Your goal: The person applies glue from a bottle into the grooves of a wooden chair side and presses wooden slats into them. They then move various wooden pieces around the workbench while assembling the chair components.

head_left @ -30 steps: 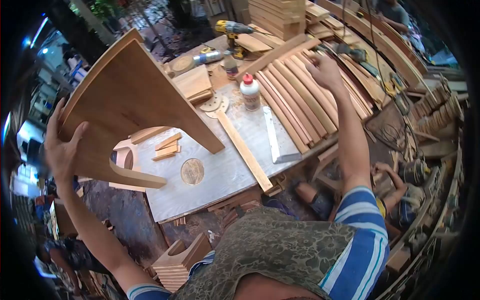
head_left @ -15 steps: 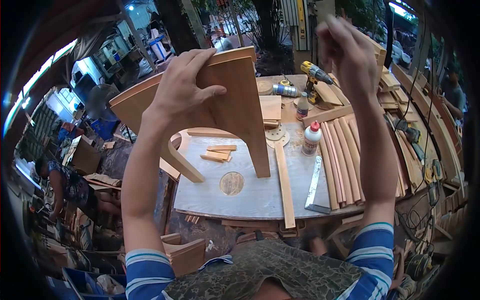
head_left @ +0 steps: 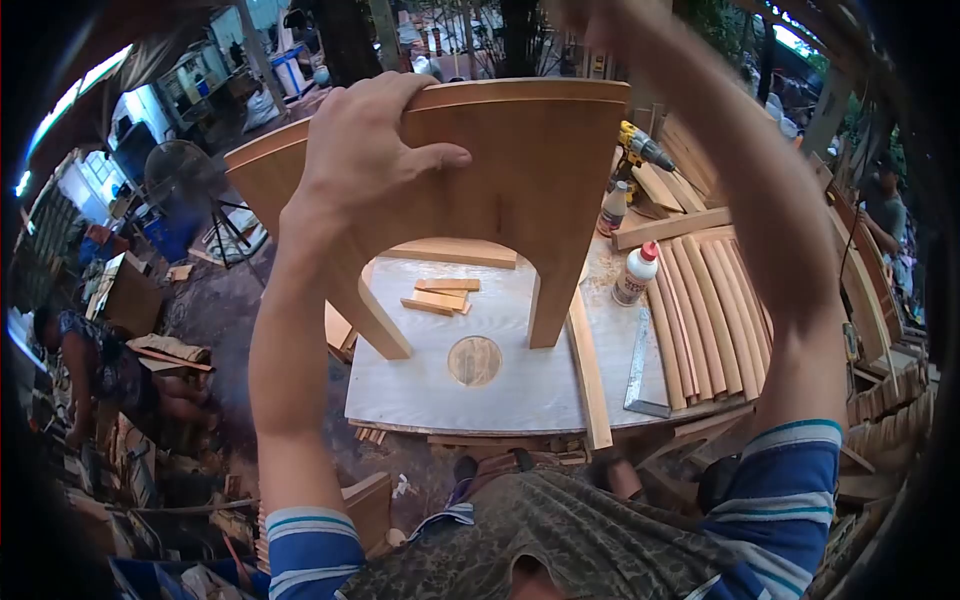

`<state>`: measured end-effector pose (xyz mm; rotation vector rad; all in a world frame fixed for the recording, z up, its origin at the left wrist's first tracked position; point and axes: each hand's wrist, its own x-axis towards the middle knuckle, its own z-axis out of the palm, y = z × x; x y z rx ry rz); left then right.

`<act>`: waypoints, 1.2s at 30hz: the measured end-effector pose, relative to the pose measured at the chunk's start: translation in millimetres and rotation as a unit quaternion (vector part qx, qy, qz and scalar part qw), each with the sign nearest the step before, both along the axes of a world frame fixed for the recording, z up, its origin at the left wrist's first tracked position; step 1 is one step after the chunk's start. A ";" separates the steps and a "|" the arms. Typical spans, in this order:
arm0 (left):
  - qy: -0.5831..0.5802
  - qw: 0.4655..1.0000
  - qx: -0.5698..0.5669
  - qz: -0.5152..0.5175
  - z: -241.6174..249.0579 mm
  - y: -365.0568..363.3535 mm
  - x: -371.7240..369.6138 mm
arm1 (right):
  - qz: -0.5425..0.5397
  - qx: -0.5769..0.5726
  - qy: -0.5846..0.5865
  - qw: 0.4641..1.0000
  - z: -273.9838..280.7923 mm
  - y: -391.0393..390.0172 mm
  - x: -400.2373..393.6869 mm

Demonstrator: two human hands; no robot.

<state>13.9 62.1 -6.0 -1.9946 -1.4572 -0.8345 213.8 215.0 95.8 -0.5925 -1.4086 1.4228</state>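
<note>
A wooden arched panel with two legs (head_left: 500, 180) stands upright on the grey-topped workbench (head_left: 400, 395). My left hand (head_left: 375, 145) grips its upper edge, fingers over the far side and thumb flat on the near face. My right hand (head_left: 610, 20) is raised beyond the panel's right end, at the top of the view; its fingers are smeared by motion and partly cut off. Under the arch lie several small wood pieces (head_left: 440, 297). A narrow wooden strip (head_left: 590, 375) lies right of the panel's right leg.
A white glue bottle with a red cap (head_left: 635, 275), a metal square (head_left: 640, 370) and a row of curved wooden slats (head_left: 710, 320) are on the right. Behind stand a yellow drill (head_left: 640, 147) and a small bottle (head_left: 613, 208). A person (head_left: 100, 365) crouches at left; another (head_left: 885, 210) stands at far right.
The panel has turned so its face is squarer to me, its right end now farther right. My right hand has swung up and left toward the top edge of the view.
</note>
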 end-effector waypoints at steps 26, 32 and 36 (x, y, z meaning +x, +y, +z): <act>0.040 0.999 -0.013 0.029 -1.4 -1.5 1.7 | -0.304 0.384 -0.101 0.866 -16.3 -45.3 53.3; 0.038 0.998 -0.041 -0.036 10.3 5.4 23.7 | -0.316 0.136 -0.384 0.857 -345.8 -71.5 166.5; 0.133 0.986 -0.029 -0.095 14.7 31.9 69.7 | -0.134 -0.022 -0.646 0.751 -468.3 -168.5 165.7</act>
